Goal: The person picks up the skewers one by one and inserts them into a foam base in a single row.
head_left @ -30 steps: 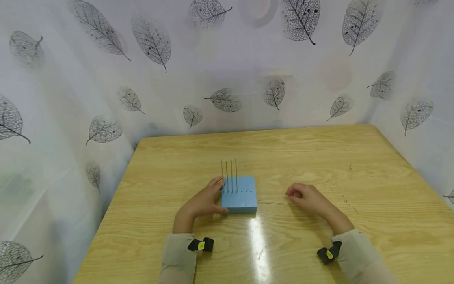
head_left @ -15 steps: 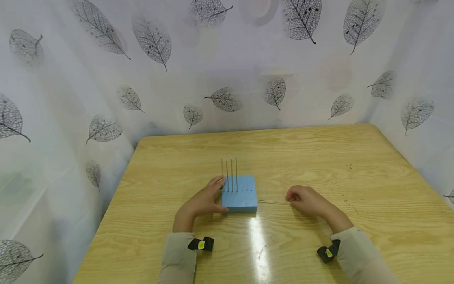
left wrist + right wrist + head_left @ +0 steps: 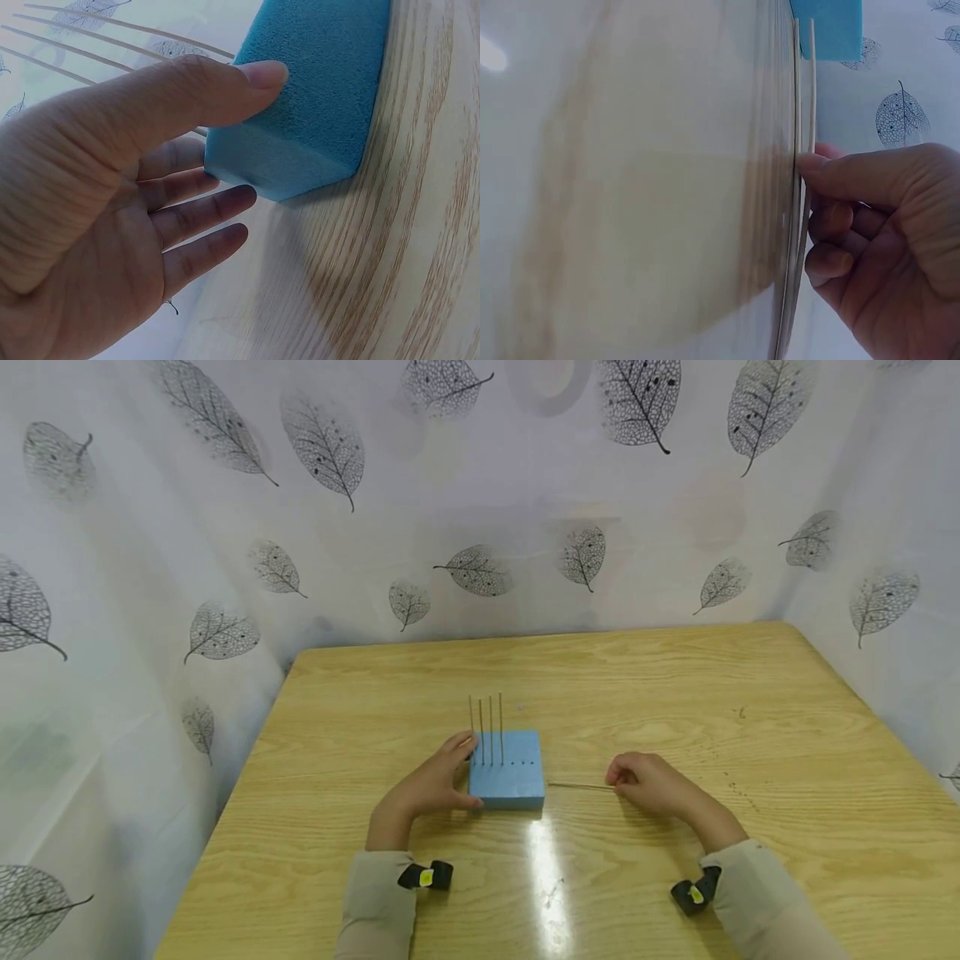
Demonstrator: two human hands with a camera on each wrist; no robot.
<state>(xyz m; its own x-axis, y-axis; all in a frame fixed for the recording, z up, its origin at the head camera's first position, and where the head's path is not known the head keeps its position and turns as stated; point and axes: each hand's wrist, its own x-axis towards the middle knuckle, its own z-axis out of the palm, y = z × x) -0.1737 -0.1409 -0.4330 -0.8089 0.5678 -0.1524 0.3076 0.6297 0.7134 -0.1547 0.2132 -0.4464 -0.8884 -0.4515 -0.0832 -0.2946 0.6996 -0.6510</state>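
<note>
A blue foam block [image 3: 506, 787] sits on the table, with several thin sticks [image 3: 491, 731] upright in a row of holes in its top. My left hand [image 3: 429, 787] holds the block at its left side, the thumb on the front face and fingers round the back left corner. To the right of the block, my right hand [image 3: 651, 785] pinches a thin stick [image 3: 812, 82] between thumb and forefinger. This stick is lifted slightly off the table and points toward the block. Close beside it, another stick [image 3: 796, 97] lies along the tabletop.
Several open holes [image 3: 522, 763] continue the row to the right of the standing sticks. The wood-grain table [image 3: 637, 693] reaches back to a leaf-printed curtain [image 3: 495, 460]. Small dark marks [image 3: 738, 789] lie on the wood beyond the right hand.
The right thumb and forefinger have closed on a stick beside the block, and it has risen slightly. The left hand and the block have stayed in place.
</note>
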